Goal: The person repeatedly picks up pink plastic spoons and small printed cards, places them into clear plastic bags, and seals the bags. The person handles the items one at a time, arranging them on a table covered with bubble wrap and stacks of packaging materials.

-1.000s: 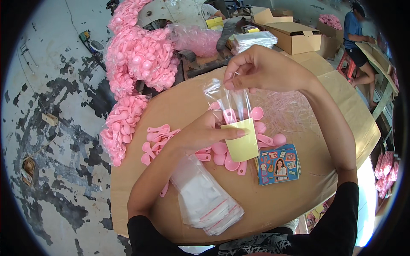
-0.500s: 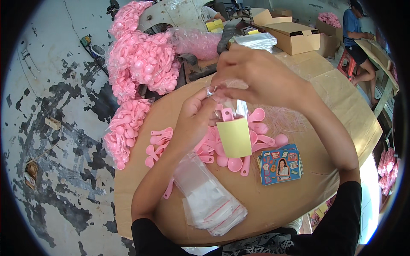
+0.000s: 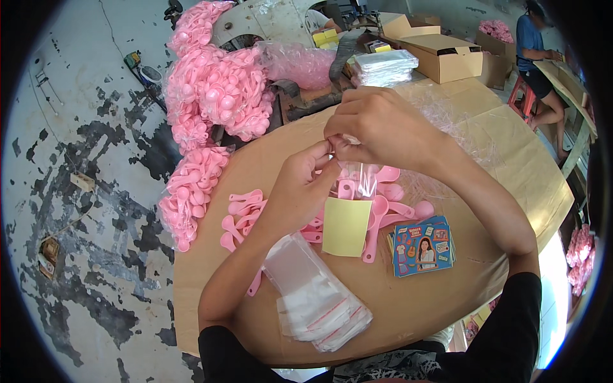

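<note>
My left hand (image 3: 305, 185) and my right hand (image 3: 386, 124) meet above the middle of the table, fingertips pinched on the top of a clear plastic bag (image 3: 366, 180). The bag hangs below them, holding a yellow card (image 3: 347, 226) and at least one pink measuring spoon (image 3: 345, 189). Exactly how the fingers grip the bag's mouth is partly hidden. Loose pink spoons (image 3: 246, 207) lie behind the bag and beside my left forearm. In front is a pile of flat clear bags (image 3: 322, 297). Right of the hanging bag sits a stack of printed blue cards (image 3: 421, 249).
Bulging bags of pink spoons (image 3: 220, 96) stand past the table's far left edge. Clear packs (image 3: 386, 64) and open cardboard boxes (image 3: 444, 56) are at the back. Thin plastic strips (image 3: 447, 124) litter the brown tabletop (image 3: 504, 159). Another person (image 3: 533, 54) sits far right.
My right hand has come down, closer to my left fingertips. The bag with the yellow card has dropped slightly and hangs straighter.
</note>
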Available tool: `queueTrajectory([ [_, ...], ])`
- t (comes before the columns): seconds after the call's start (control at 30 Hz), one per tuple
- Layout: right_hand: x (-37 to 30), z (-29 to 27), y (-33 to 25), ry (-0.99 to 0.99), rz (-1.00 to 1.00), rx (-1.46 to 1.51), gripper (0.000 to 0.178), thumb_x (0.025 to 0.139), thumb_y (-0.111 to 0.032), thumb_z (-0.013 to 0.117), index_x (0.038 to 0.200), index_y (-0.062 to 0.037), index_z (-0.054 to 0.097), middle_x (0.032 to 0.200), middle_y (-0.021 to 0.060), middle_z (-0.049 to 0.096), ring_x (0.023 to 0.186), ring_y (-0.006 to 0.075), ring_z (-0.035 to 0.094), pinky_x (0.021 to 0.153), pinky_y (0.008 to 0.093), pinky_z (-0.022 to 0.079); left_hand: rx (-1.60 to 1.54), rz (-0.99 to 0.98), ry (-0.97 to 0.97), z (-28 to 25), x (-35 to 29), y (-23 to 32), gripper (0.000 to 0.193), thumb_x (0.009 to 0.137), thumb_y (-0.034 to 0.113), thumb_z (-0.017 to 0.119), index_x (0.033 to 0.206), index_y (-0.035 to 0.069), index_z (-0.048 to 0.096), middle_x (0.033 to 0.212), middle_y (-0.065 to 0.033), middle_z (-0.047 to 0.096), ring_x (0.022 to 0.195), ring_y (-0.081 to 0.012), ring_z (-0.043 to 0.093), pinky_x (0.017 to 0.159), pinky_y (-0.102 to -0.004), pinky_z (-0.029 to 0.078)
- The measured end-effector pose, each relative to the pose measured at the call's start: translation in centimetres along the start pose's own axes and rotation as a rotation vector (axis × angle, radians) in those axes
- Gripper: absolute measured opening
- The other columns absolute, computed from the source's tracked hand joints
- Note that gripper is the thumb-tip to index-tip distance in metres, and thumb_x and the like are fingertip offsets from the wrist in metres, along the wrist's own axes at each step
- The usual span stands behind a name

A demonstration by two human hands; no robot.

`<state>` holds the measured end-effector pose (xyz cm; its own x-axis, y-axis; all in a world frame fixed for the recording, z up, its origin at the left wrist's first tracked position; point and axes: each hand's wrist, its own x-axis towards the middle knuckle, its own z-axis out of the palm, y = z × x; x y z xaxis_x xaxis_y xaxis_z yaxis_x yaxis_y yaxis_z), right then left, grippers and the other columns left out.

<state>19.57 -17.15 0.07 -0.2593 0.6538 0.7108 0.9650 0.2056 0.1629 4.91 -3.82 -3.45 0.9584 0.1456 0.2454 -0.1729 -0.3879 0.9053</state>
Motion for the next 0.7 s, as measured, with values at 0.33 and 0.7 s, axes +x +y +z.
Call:
queueTrajectory([
  [0.33, -1.2, -7.0, 6.5, 0.254, 0.360, 1.071, 0.018, 0.089, -0.006, 0.049, 0.094, -0.0001, 0.065, 0.064, 0.0021, 0.055, 0.052, 0.0076, 0.047, 0.047, 0.0215, 0.034, -0.238, -0.084, 0.090, -0.7, 0.7, 0.1, 0.034, 0.102, 0.024, 0.047, 0.126, -0.001, 0.051, 0.119, -0.0139, 0.064, 0.092, -0.0169, 0.069, 0.067, -0.0264, 0.059],
  [0.7, -5.9, -0.2, 13.1, -0.263, 0.629, 0.380, 0.031, 0.079, -0.005, 0.064, 0.110, -0.0051, 0.067, 0.089, 0.0067, 0.067, 0.084, 0.0132, 0.063, 0.071, 0.0285, 0.050, -0.226, -0.063, 0.069, -1.8, 1.0, 0.2, 0.035, 0.102, 0.023, 0.046, 0.128, 0.000, 0.046, 0.125, -0.0160, 0.060, 0.091, -0.0232, 0.070, 0.064, -0.0272, 0.060],
])
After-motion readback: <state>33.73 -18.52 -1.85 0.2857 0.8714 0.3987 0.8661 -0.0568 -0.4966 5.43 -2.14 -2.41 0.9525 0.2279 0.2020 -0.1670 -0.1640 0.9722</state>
